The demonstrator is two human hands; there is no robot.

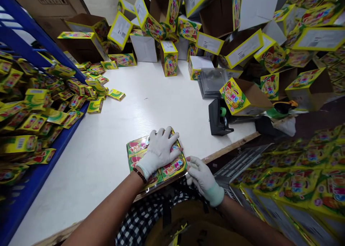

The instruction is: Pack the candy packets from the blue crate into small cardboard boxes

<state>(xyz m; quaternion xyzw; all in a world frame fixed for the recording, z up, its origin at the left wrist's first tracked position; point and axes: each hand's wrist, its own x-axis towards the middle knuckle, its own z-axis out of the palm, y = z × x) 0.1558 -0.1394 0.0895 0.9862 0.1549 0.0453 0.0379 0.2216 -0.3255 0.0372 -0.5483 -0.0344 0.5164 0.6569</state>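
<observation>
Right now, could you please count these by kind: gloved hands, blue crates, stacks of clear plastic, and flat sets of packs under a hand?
Gloved hands: 2 (left hand, right hand)
Blue crate: 1
Stack of clear plastic: 1
Flat set of packs: 1
Total: 5

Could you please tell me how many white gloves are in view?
2: the left glove, spread on top of the pack, and the right glove, at its right edge.
</observation>
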